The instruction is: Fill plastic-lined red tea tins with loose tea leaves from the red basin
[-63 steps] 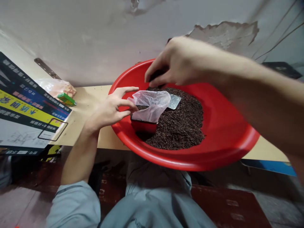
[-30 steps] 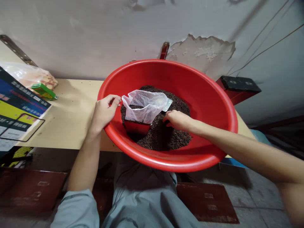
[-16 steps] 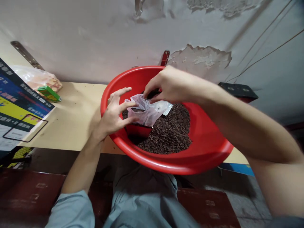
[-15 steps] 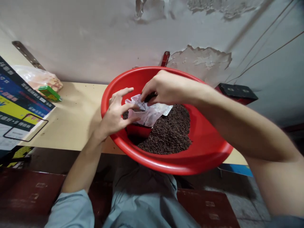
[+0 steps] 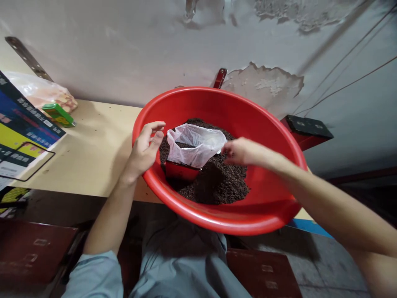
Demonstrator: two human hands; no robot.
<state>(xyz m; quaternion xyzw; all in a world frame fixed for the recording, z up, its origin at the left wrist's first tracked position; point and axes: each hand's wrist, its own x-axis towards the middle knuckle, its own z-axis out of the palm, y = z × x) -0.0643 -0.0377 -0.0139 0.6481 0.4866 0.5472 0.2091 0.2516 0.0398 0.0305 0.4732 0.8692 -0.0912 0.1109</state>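
Observation:
A big red plastic basin holds a heap of dark brown, small dry grains or leaf bits. A small red box with a dark rim sits in the heap. Out of its top spreads a clear plastic bag, its mouth wide and some dark bits inside. Over the basin's left rim, my left hand is open beside the bag, thumb and fingers apart, holding nothing. Just right of the bag, above the heap, is my right hand; motion smears its fingers, so their grip is unclear.
The basin stands on a pale wooden shelf board against a peeling wall. To the left lie a green small box, a plastic bag of pale contents and a printed carton. A dark red box-like object stands behind right.
My right hand has left the bag's mouth and moved right and down to the heap. My left hand has drawn back from the bag, which now stands wider.

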